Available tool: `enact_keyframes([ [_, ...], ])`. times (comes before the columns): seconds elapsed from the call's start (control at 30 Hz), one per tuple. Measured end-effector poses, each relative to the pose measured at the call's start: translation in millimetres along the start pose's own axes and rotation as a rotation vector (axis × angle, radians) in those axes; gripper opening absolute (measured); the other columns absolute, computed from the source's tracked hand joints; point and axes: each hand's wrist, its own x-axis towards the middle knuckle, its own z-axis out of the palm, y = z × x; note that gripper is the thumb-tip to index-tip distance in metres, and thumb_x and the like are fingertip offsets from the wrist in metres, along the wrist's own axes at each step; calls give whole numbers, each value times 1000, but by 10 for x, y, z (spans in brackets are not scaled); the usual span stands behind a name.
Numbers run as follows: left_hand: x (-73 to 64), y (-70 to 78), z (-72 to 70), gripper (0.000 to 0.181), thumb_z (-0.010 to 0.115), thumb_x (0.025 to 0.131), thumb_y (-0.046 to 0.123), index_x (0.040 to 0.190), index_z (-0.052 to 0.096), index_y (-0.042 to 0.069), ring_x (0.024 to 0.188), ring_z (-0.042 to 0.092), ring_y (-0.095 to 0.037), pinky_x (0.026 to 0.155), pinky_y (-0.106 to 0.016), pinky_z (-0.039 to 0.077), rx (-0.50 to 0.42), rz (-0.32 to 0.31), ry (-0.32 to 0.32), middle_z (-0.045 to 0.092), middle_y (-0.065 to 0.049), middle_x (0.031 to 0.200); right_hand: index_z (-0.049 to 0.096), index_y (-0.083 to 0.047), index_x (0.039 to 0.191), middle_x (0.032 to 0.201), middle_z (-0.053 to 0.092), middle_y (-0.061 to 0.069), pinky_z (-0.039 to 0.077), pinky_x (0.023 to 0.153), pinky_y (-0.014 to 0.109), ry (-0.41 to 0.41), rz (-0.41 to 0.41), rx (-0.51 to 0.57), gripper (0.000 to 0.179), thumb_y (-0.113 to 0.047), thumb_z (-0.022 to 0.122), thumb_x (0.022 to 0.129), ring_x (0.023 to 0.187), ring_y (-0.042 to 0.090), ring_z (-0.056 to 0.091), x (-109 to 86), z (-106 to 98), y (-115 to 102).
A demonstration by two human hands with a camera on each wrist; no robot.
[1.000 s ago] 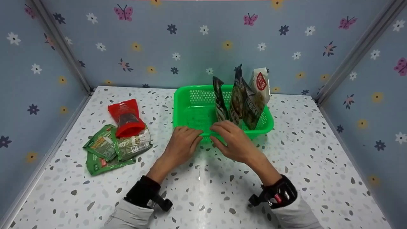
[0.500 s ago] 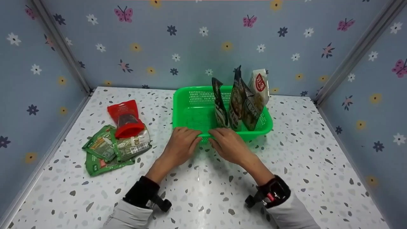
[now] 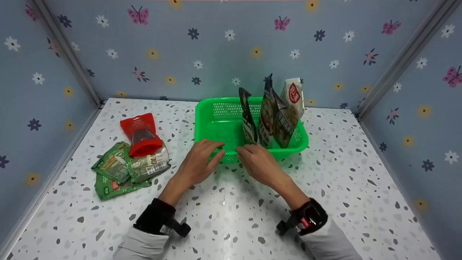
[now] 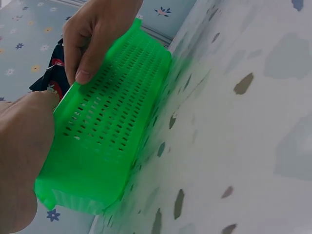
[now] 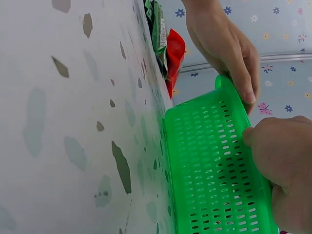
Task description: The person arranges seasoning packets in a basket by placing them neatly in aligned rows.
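A green perforated plastic basket (image 3: 220,133) stands near the back wall. Several upright snack pouches lean in its right half: a dark one (image 3: 248,121), a dark one with a food picture (image 3: 266,119), another dark one (image 3: 285,124) and a white-topped one (image 3: 294,95). My left hand (image 3: 197,162) is at the front rim's left part, thumb and fingers spread apart, holding nothing. My right hand (image 3: 260,162) grips the middle of the front rim; in the left wrist view this right hand (image 4: 100,34) has its thumb on the outer side.
Left of the basket, a red pouch (image 3: 143,133) lies on a pile of green packets (image 3: 113,164) on the speckled white tabletop (image 3: 231,224). Flower-patterned walls (image 3: 216,47) enclose the back and both sides.
The right hand has come down onto the front rim and takes hold of it. My left hand has shifted slightly left, its thumb and fingers parting from the rim. The basket stays put.
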Motion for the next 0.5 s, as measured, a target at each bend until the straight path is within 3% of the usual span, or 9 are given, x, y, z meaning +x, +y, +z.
enact_keyframes([
  [0.13, 20, -152, -203, 35, 68, 114, 21, 142, 73, 2, 135, 69, -40, 118, -60, 53, 2, -97, 68, 77, -18, 142, 79, -2, 131, 116, 83, 13, 66, 97, 46, 14, -2, 17, 24, -15, 69, 114, 107, 30, 81, 0, -1, -4],
  [0.27, -19, -378, -441, 41, 69, 114, 23, 149, 68, 3, 144, 63, -43, 124, -63, 48, 57, -256, 145, 72, -20, 151, 79, 0, 131, 114, 83, 14, 67, 95, 45, 17, -3, 36, 25, -15, 68, 114, 106, 30, 81, 2, 9, -7],
  [0.5, -178, -824, -747, 50, 67, 113, 27, 155, 60, 0, 154, 47, -50, 131, -68, 35, 250, -521, 235, 60, -28, 159, 78, 1, 132, 118, 84, 15, 67, 98, 45, 0, 19, 35, 26, -14, 66, 115, 109, 31, 81, 0, 24, 0],
])
